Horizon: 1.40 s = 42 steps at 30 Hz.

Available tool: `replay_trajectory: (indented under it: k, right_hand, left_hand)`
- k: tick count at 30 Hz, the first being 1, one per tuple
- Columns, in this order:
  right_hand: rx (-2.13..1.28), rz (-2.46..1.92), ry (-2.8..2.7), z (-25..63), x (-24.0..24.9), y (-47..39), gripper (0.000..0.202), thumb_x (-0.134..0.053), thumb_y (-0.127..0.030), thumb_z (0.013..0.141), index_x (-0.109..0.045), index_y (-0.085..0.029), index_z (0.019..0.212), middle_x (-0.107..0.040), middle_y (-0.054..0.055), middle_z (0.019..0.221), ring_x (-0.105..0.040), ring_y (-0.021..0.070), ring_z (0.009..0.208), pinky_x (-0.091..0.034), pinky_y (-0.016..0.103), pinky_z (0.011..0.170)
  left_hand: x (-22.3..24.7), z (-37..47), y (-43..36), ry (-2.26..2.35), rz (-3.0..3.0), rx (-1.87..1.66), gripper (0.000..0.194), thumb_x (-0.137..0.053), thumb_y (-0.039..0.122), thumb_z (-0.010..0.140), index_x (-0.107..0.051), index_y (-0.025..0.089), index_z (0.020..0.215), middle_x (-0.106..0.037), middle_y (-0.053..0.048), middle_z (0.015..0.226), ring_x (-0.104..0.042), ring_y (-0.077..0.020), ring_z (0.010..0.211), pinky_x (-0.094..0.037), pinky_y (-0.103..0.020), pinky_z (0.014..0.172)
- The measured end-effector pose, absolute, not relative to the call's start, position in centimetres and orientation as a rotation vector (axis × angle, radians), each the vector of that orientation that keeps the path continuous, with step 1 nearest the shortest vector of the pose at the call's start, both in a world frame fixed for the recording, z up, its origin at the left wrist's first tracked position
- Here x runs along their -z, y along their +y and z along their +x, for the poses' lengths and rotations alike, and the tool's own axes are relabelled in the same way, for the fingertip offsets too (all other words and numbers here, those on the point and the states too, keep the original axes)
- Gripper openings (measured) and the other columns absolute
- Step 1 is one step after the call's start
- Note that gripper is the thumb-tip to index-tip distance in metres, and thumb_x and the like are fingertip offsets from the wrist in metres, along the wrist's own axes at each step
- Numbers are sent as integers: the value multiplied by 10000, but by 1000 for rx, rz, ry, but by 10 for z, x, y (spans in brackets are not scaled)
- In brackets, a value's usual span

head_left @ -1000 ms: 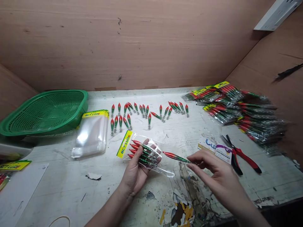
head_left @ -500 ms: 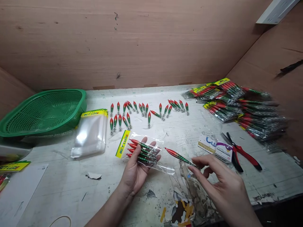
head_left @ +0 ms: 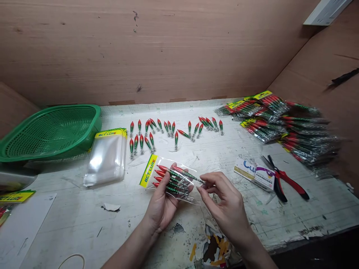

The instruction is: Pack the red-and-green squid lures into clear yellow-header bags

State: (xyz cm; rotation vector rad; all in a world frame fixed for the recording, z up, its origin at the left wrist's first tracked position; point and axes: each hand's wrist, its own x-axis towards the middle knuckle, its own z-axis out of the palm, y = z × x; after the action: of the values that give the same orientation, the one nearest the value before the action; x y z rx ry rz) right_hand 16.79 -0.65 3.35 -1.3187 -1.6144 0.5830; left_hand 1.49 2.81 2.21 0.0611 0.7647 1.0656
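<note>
In L hand [head_left: 161,205], clamped btwn thumb + fingers: clear bag [head_left: 148,171] w/ 4 red/green lures [head_left: 173,183]. Just R of that grip, 5th lure [head_left: 189,174], tail at R hand's [head_left: 226,201] fingertips; can't tell if pinched. Pliers [head_left: 277,176] farther R.

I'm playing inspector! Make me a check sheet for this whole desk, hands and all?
Surface: white table, peeling and stained near the front.
Job's things: loose red-green lures, stacked clear bags, packed bags piled right.
Clutter: pliers, small box, paper scrap, looped band.
Left grip: left hand holds a labelled bag containing more lures.
Right grip: right hand pinches one lure near its hooked end.
Cables: nothing seen for certain; a dark strip far right is unclear.
Surroundings: wood-like wall, green basket left, white fitting upper right.
</note>
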Motion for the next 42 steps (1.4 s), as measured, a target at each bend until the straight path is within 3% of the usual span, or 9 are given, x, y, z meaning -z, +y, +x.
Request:
replay_trajectory:
  k: [7, 16, 26, 29, 33, 36, 39, 42]
  right_hand:
    - [-595, -1313, -1587, 170, -28, -9, 181, -521, -137, 906, -642, -199, 1025, -551, 73, 1016, -578, 177, 943, -540, 267, 718]
    - [-547, -1290, -1577, 163, -33, -4, 104, -528, -139, 905, -625, -178, 909, -586, 44, 847, -580, 153, 794, -509, 265, 666]
    - [-468, -1237, -1519, 155, -30, -1, 111, -551, -115, 897, -631, -177, 940, -606, 53, 891, -594, 163, 850, -530, 295, 724]
    - [-497, -1220, -1563, 160, -31, -1, 157, -535, -107, 905, -623, -188, 1007, -618, 49, 936, -593, 161, 892, -523, 304, 784]
    - [-424, -1339, -1628, 182, -38, 3, 187, -622, -162, 858, -609, -205, 1039, -561, 55, 986, -547, 171, 911, -501, 294, 750]
    - [-732, -1317, -1762, 199, -39, 5, 220, -624, -198, 856, -595, -219, 1073, -535, 50, 1010, -546, 151, 851, -493, 274, 714]
    - [-919, -1236, -1792, 203, -33, 1, 80, -547, -172, 892, -615, -192, 930, -544, 30, 887, -553, 131, 770, -477, 247, 660]
    - [-846, -1263, -1753, 196, -22, -8, 127, -539, -169, 893, -601, -173, 783, -535, 18, 770, -541, 132, 715, -447, 236, 598]
  left_hand:
    - [-20, 14, 26, 754, 81, -1052, 354, -466, 246, 938, -484, 171, 1284, -696, -112, 1032, -667, -232, 968, -550, -444, 868]
    - [-25, 15, 26, 775, 106, -1065, 382, -450, 249, 945, -458, 179, 1321, -695, -105, 1042, -652, -233, 1011, -525, -460, 913]
    - [-20, 16, 23, 768, 152, -1046, 369, -538, 259, 901, -542, 136, 1249, -678, -114, 1093, -645, -255, 1020, -520, -467, 924]
    - [-20, 15, 23, 764, 162, -1032, 369, -541, 241, 899, -538, 136, 1253, -670, -118, 1114, -650, -248, 1008, -546, -438, 886]
    - [-20, 12, 24, 790, 167, -929, 384, -546, 250, 895, -523, 149, 1264, -665, -134, 1117, -679, -251, 922, -594, -385, 747]
    - [-16, 9, 25, 812, 208, -789, 398, -587, 234, 862, -530, 120, 1239, -672, -160, 1062, -690, -261, 845, -600, -371, 649]
    - [-10, 6, 28, 846, 242, -673, 360, -600, 212, 841, -550, 91, 1175, -674, -170, 1009, -686, -259, 801, -596, -380, 606]
    - [-8, 5, 33, 880, 289, -602, 297, -631, 242, 820, -582, 87, 1068, -679, -152, 937, -679, -229, 732, -594, -376, 595]
